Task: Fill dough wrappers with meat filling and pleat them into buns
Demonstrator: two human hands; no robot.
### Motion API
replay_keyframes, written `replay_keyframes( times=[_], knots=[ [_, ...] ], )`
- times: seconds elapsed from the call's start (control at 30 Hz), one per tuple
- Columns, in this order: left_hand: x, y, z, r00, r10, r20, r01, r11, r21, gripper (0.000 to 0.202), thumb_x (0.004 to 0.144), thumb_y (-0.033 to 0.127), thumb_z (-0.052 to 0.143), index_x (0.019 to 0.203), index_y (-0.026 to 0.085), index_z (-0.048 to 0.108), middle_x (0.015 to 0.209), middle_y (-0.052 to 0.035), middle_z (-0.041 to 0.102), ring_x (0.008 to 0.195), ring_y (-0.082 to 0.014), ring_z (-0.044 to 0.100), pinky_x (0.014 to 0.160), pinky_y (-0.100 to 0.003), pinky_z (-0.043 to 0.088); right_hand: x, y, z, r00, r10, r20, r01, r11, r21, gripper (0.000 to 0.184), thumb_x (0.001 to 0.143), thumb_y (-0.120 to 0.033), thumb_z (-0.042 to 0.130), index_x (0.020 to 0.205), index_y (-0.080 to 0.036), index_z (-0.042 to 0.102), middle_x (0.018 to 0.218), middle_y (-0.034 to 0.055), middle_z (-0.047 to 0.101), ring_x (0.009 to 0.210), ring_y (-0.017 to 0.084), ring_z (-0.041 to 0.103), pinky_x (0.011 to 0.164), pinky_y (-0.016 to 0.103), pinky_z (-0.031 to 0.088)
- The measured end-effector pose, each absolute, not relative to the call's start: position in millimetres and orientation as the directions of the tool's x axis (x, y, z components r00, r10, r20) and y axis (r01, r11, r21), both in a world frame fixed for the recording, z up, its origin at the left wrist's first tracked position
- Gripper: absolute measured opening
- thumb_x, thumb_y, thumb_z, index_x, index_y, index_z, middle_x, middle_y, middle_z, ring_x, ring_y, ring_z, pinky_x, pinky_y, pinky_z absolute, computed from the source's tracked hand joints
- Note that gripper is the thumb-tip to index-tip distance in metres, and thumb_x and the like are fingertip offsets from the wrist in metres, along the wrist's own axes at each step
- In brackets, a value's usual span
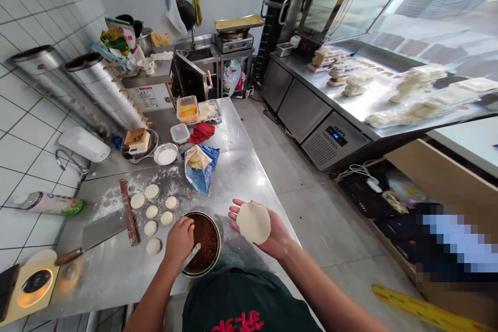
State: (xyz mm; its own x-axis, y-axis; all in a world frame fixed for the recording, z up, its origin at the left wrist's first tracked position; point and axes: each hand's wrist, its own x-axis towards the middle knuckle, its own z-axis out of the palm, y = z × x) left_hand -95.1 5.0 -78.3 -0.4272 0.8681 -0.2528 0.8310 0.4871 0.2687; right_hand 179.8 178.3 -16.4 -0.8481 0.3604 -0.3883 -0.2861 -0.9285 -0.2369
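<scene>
My right hand (pixel 272 236) is held palm up over the table's right edge, with a flat round dough wrapper (pixel 253 222) lying on its open fingers. My left hand (pixel 179 239) is closed round a pale spatula (pixel 191 256) whose end dips into a metal bowl of dark red-brown filling (pixel 206 238). Several small flattened dough discs (pixel 151 211) lie on the floured steel table (pixel 241 166) just left of the bowl. A wooden rolling pin (pixel 128 211) lies beside them.
A blue flour bag (pixel 201 166) stands behind the bowl, with a dish of flour (pixel 166 155), containers and a red cloth (pixel 201 132) farther back. A cleaver (pixel 93 236) lies at the left. A steel counter with stacked wrappers (pixel 412 88) runs along the right, across a tiled aisle.
</scene>
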Motion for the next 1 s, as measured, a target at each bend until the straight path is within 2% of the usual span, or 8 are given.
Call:
replay_keyframes(
  times=[0.13, 0.23, 0.37, 0.53, 0.7, 0.83, 0.9, 1.0],
  knots=[
    [-125, 38, -72, -0.466, 0.81, -0.355, 0.838, 0.533, 0.118, 0.038, 0.101, 0.023, 0.035, 0.111, 0.022, 0.072, 0.117, -0.0087, 0.075, 0.111, -0.0225, 0.066, 0.099, -0.035, 0.046, 162, 177, -48, -0.778, 0.393, -0.489, -0.368, -0.917, -0.151, 0.052, 0.094, -0.048, 0.051, 0.129, -0.012, 0.062, 0.125, 0.0181, 0.069, 0.127, 0.03, 0.063, 0.112, 0.047, 0.05],
    [-122, 21, -85, -0.403, 0.755, -0.517, 0.86, 0.506, 0.067, 0.025, 0.095, 0.025, 0.05, 0.093, 0.023, 0.075, 0.097, -0.0099, 0.079, 0.095, -0.0261, 0.071, 0.084, -0.037, 0.048, 169, 176, -73, -0.77, 0.311, -0.558, -0.281, -0.949, -0.142, 0.052, 0.092, -0.047, 0.051, 0.13, -0.012, 0.061, 0.123, 0.0172, 0.069, 0.119, 0.029, 0.066, 0.101, 0.044, 0.055],
    [-88, -23, -106, -0.382, 0.678, -0.628, 0.879, 0.477, -0.02, 0.022, 0.086, 0.018, 0.062, 0.106, 0.014, 0.073, 0.1, -0.0179, 0.077, 0.1, -0.0304, 0.071, 0.085, -0.038, 0.049, 177, 167, -97, -0.781, 0.296, -0.551, -0.232, -0.955, -0.184, 0.047, 0.087, -0.047, 0.054, 0.112, -0.01, 0.068, 0.13, 0.0196, 0.067, 0.119, 0.028, 0.066, 0.105, 0.035, 0.053],
    [-72, -50, -118, -0.446, 0.74, -0.504, 0.875, 0.478, -0.073, 0.028, 0.097, 0.02, 0.05, 0.118, 0.016, 0.067, 0.114, -0.0139, 0.072, 0.11, -0.0285, 0.065, 0.094, -0.039, 0.048, 167, 155, -105, -0.801, 0.285, -0.527, -0.253, -0.958, -0.133, 0.047, 0.086, -0.053, 0.055, 0.11, -0.015, 0.069, 0.118, 0.0164, 0.072, 0.122, 0.032, 0.063, 0.104, 0.044, 0.054],
    [-80, -58, -122, -0.382, 0.744, -0.549, 0.908, 0.413, -0.072, 0.024, 0.097, 0.018, 0.046, 0.103, 0.016, 0.069, 0.103, -0.0114, 0.072, 0.109, -0.0267, 0.064, 0.097, -0.039, 0.046, 160, 142, -98, -0.842, 0.271, -0.466, -0.295, -0.955, -0.023, 0.038, 0.089, -0.038, 0.053, 0.114, -0.013, 0.068, 0.109, 0.018, 0.074, 0.115, 0.031, 0.067, 0.103, 0.048, 0.055],
    [-89, -67, -114, -0.451, 0.754, -0.478, 0.879, 0.468, -0.091, 0.033, 0.104, 0.026, 0.032, 0.112, 0.023, 0.064, 0.113, -0.0086, 0.066, 0.09, -0.0226, 0.07, 0.076, -0.036, 0.049, 159, 126, -100, -0.827, 0.359, -0.433, -0.369, -0.927, -0.063, 0.041, 0.092, -0.032, 0.055, 0.126, -0.012, 0.064, 0.119, 0.0173, 0.072, 0.114, 0.028, 0.068, 0.105, 0.044, 0.053],
    [-96, -69, -109, -0.494, 0.751, -0.438, 0.864, 0.479, -0.155, 0.037, 0.104, 0.027, 0.026, 0.116, 0.025, 0.062, 0.113, -0.0081, 0.064, 0.08, -0.0234, 0.071, 0.065, -0.035, 0.048, 154, 114, -112, -0.833, 0.316, -0.454, -0.328, -0.943, -0.054, 0.043, 0.092, -0.036, 0.055, 0.125, -0.011, 0.064, 0.114, 0.0171, 0.073, 0.109, 0.027, 0.07, 0.1, 0.041, 0.056],
    [-105, -67, -103, -0.52, 0.773, -0.362, 0.853, 0.45, -0.265, 0.044, 0.102, 0.018, 0.02, 0.12, 0.02, 0.06, 0.113, -0.0114, 0.064, 0.084, -0.0268, 0.073, 0.067, -0.038, 0.051, 140, 95, -140, -0.84, 0.236, -0.489, -0.252, -0.967, -0.033, 0.039, 0.093, -0.038, 0.05, 0.115, -0.011, 0.067, 0.101, 0.0153, 0.075, 0.096, 0.026, 0.072, 0.087, 0.039, 0.06]
  ],
)
